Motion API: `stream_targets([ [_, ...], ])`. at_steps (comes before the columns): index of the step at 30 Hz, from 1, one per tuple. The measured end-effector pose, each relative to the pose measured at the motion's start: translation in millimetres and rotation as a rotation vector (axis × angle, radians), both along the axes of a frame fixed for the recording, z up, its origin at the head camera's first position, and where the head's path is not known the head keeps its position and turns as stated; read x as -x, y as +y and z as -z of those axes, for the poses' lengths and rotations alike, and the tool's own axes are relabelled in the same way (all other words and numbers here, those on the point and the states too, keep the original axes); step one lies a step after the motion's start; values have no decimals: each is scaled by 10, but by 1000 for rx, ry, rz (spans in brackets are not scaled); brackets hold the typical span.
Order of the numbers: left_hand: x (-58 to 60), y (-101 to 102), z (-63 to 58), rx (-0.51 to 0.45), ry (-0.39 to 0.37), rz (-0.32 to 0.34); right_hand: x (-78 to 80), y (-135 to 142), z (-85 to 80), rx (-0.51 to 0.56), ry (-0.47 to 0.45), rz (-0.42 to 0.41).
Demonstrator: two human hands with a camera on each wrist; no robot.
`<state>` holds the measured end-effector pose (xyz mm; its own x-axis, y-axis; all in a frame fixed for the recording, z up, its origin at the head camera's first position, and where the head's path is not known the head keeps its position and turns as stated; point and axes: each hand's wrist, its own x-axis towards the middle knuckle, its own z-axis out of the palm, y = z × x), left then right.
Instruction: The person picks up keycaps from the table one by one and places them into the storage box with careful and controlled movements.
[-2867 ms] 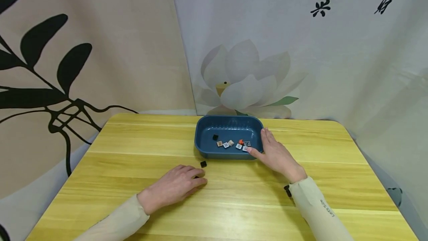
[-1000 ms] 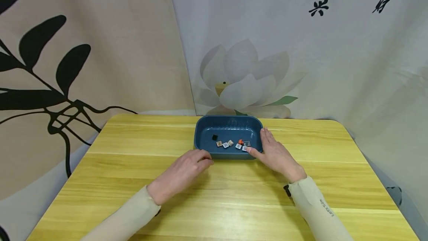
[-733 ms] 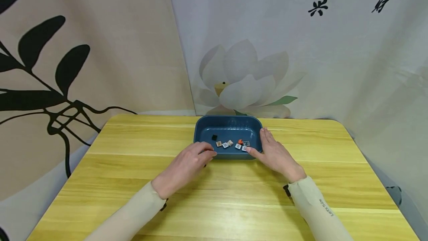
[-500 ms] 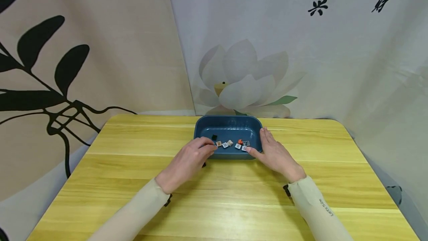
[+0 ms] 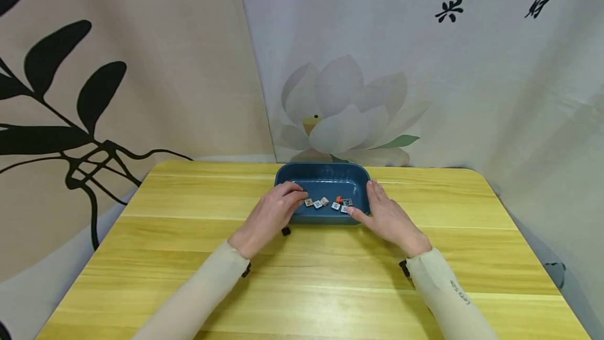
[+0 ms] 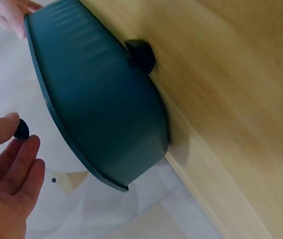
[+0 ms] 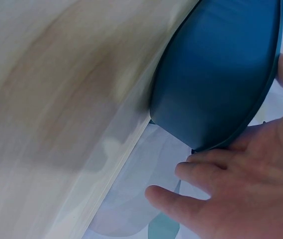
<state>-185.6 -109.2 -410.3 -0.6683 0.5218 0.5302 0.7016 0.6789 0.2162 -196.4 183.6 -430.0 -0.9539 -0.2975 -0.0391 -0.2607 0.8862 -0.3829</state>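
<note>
My left hand (image 5: 270, 213) is over the left part of a blue rectangular tray (image 5: 325, 219). In the left wrist view, thumb and fingertips pinch a small black block (image 6: 23, 130) above the rim. Another small black block (image 5: 286, 231) lies on the table beside the tray's front left corner. Inside the tray are several small whitish square pieces (image 5: 317, 204) with printed faces and an orange piece (image 5: 338, 200). My right hand (image 5: 390, 220) rests against the tray's right end, fingers extended along the outside wall and thumb at the front rim.
The tray stands near the back edge of a wooden table (image 5: 330, 282). Behind it hangs a cloth backdrop (image 5: 212, 93) with printed leaves, a flower and characters.
My left hand has moved from the table up and forward over the tray, with a black block between its fingers. The right hand and tray stay put.
</note>
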Motion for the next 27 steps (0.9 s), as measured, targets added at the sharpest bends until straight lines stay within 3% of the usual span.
stream_targets([
  [11, 151, 15, 13, 35, 1, -24, 0, 12, -4, 3, -3, 0],
  [27, 286, 112, 41, 142, -101, -82, 1, 4, 0, -6, 3, 5],
])
